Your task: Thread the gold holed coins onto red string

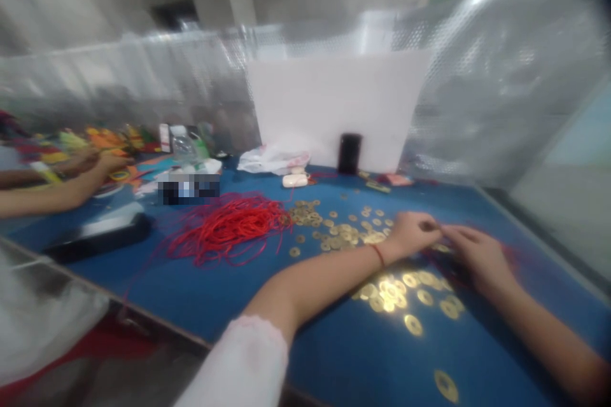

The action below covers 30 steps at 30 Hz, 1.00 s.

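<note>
My left hand (414, 232) and my right hand (480, 257) meet over the right part of the blue table, fingertips pinched close together. What they pinch is too small and blurred to make out. A reddish smear, perhaps cord, shows beside the right hand. Below and between my forearms lie shiny gold coins with holes (391, 292), and one coin (446, 386) sits apart near the front. Duller holed coins (341, 236) are scattered beyond my left forearm. To their left spreads a loose heap of red cord (233, 226).
A black phone (350, 154) leans upright against a white board (334, 98). Near it are a white case (295, 180) and a plastic bag (272, 160). A black tissue box (102, 235) sits front left. Farther left, a co-worker's arms (62, 191) reach over colourful items beside a bottle (182, 143).
</note>
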Motion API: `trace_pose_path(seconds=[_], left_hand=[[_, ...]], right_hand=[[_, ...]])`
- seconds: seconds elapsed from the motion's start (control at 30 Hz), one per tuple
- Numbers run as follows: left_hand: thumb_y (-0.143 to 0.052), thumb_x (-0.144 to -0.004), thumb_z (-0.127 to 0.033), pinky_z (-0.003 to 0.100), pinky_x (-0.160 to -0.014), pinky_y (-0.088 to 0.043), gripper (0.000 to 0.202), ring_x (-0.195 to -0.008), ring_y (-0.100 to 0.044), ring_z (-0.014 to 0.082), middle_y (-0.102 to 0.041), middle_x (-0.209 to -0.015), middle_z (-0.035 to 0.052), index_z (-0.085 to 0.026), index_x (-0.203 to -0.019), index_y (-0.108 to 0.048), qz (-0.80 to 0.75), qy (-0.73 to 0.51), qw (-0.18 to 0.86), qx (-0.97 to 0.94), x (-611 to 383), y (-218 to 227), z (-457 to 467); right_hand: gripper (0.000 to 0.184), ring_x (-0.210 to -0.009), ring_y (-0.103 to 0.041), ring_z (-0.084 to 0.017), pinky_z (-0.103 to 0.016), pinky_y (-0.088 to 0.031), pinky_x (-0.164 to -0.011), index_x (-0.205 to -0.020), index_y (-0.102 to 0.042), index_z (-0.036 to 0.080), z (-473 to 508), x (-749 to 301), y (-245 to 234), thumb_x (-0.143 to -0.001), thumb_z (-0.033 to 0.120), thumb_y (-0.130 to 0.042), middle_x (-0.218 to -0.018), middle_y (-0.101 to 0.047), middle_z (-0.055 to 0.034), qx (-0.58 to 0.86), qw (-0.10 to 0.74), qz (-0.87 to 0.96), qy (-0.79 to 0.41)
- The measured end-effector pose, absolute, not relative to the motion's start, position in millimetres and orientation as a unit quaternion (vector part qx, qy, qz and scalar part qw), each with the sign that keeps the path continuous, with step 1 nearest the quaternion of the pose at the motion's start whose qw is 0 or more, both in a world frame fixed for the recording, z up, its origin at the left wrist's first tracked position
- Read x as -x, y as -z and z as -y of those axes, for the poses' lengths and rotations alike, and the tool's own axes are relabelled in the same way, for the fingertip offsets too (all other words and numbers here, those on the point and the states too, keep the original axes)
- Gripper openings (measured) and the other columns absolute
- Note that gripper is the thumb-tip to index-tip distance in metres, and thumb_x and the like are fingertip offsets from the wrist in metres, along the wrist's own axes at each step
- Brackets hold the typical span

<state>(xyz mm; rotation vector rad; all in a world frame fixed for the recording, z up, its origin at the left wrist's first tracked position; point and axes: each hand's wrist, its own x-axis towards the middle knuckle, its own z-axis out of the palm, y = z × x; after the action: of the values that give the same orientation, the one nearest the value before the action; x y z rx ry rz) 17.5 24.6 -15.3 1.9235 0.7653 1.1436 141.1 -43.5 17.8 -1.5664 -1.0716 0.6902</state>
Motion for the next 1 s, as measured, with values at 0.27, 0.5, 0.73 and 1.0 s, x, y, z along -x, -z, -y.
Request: trace_pose_path(seconds=[0.27, 0.5, 0.73, 1.0], left_hand=[[-0.062, -0.075, -0.035, 0.022, -0.073, -0.046, 0.024, -0.074, -0.062, 0.0139, -0.071, -0.078, 0.0031, -0.015, -0.082, -0.074, -0.306, -0.434, 0.352, -0.771, -19, 13, -21], [-0.064, -0.075, -0.036, 0.025, -0.069, -0.046, 0.024, -0.07, -0.059, 0.0147, -0.068, -0.071, 0.0037, -0.012, -0.074, -0.071, -0.288, -0.45, 0.474, -0.7, -22, 15, -27], [-0.069, -0.071, -0.018, 0.026, -0.07, -0.048, 0.009, -0.066, -0.057, 0.0121, -0.063, -0.068, 0.0017, -0.011, -0.072, -0.065, -0.271, -0.451, 0.61, -0.593, -27, 16, -33], [-0.08, -0.062, -0.018, 0.038, -0.084, -0.048, 0.025, -0.066, -0.06, 0.0131, -0.066, -0.07, 0.0032, -0.008, -0.082, -0.07, -0.253, -0.39, 0.715, -0.522, -26, 20, -39]], right_hand=[[0.028, -0.071, -0.062, -0.024, -0.03, -0.045, -0.058, -0.065, -0.071, 0.019, 44, -145, -24, -0.056, 0.045, -0.067, -0.073, -0.07, -0.0071, 0.64, 0.531, 0.494, -0.254], [0.031, -0.061, -0.059, -0.022, -0.028, -0.04, -0.051, -0.061, -0.067, 0.019, 41, -147, -25, -0.057, 0.049, -0.059, -0.06, -0.065, -0.0058, 0.672, 0.496, 0.521, -0.18], [0.035, -0.051, -0.054, -0.017, -0.027, -0.036, -0.047, -0.07, -0.069, 0.019, 36, -158, -8, -0.067, 0.051, -0.057, -0.057, -0.063, -0.0028, 0.646, 0.471, 0.591, -0.108], [0.038, -0.052, -0.055, -0.018, -0.028, -0.038, -0.049, -0.07, -0.068, 0.019, 38, -156, -13, -0.067, 0.055, -0.055, -0.057, -0.063, -0.0029, 0.654, 0.451, 0.601, -0.088]])
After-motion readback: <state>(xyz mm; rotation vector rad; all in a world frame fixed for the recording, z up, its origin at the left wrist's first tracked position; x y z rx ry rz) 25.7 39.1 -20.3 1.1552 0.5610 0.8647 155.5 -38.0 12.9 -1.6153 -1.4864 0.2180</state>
